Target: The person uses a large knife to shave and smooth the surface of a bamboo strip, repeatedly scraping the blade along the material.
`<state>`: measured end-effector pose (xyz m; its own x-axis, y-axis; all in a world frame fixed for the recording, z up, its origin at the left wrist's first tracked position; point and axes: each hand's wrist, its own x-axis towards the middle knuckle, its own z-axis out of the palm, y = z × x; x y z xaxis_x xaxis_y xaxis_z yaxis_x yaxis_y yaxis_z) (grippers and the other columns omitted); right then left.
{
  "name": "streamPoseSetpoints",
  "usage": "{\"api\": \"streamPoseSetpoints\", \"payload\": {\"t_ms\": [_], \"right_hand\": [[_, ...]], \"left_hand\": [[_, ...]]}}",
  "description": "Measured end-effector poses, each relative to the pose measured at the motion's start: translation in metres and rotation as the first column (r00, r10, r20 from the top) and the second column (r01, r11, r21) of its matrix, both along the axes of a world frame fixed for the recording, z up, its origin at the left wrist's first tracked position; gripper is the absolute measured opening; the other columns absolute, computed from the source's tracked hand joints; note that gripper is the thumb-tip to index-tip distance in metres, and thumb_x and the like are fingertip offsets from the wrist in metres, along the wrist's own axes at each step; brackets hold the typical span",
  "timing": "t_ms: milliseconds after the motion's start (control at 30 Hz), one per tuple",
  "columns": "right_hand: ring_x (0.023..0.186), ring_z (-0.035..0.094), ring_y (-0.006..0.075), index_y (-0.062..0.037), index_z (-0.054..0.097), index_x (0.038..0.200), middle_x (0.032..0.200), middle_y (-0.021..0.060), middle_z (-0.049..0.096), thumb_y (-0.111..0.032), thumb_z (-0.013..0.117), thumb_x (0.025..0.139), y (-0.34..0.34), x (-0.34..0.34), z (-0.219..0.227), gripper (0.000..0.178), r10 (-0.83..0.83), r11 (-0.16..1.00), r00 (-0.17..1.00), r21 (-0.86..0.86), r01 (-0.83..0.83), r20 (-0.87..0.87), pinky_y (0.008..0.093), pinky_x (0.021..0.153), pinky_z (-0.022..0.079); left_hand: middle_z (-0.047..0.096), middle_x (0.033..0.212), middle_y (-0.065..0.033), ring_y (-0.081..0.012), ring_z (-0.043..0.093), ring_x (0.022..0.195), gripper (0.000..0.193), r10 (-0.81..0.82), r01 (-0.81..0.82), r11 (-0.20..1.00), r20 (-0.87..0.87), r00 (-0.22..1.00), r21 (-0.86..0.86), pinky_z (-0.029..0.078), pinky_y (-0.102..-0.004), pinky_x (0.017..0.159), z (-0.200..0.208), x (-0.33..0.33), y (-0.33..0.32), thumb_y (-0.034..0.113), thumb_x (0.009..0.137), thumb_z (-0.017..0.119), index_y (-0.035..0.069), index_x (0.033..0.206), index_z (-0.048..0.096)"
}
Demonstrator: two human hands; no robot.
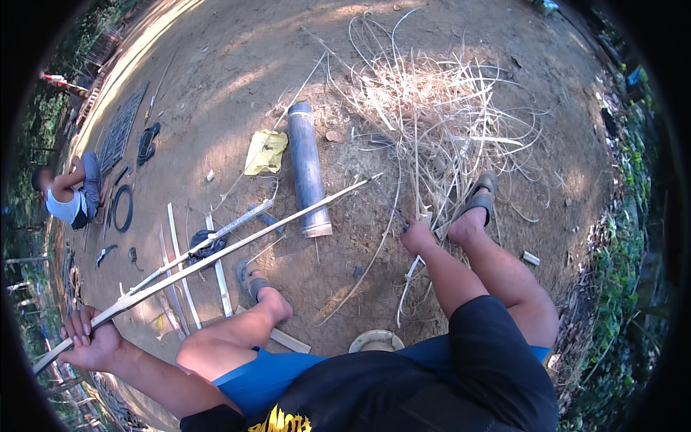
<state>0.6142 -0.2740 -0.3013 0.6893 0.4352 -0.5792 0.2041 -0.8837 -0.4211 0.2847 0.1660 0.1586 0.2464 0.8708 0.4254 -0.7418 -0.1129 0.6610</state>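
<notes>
My left hand (92,338) is closed round the thick end of a long, pale bamboo strip (237,246) at the lower left. The strip slants up and right over the ground, its thin tip near the middle of the view. Beside it runs a second, shorter split length (216,236), meeting it close to my hand. My right hand (417,236) is a fist beside my right shin, with a thin dark blade-like tool (399,214) sticking out of it; its handle is hidden. Just beyond that hand lies a tangled heap of pale shavings (425,101).
A dark thick tube (305,162) lies on the dirt, beside a yellow wrapper (265,152). Several strips (183,266) and a black plastic bag (206,245) are near my left foot. Another person (68,194) sits at far left, near a black coil (122,209) and slippers (147,142).
</notes>
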Motion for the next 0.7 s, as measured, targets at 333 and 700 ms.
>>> {"api": "streamPoseSetpoints", "payload": {"t_ms": [333, 700], "right_hand": [[0.106, 0.061, 0.0371, -0.0074, 0.067, 0.113, 0.109, 0.0210, 0.066, -0.020, 0.057, 0.082, 0.002, -0.002, -0.001, 0.035, 0.175, 0.972, 0.984, -0.154, -0.175, -0.015, 0.0426, 0.092, 0.049], [0.100, 0.065, 0.0358, 0.0017, 0.068, 0.100, 0.102, 0.0267, 0.066, -0.025, 0.057, 0.080, -0.013, 0.014, -0.022, 0.035, -0.196, 0.977, 0.981, -0.087, 0.195, 0.007, 0.0408, 0.087, 0.052]], "left_hand": [[0.032, 0.052, 0.0022, -0.0091, 0.031, 0.042, 0.075, 0.018, -0.018, 1.000, -0.015, 1.000, -0.014, 0.030, -0.0250, 0.044, -0.006, -0.019, 0.014, 0.079, 0.086, 0.024, 0.008, 0.071, 0.044], [0.031, 0.053, 0.0018, -0.0098, 0.031, 0.043, 0.075, 0.019, -0.019, 1.000, -0.030, 0.999, -0.010, 0.030, -0.0254, 0.044, -0.009, -0.020, 0.018, 0.078, 0.087, 0.021, 0.008, 0.075, 0.042]]}}
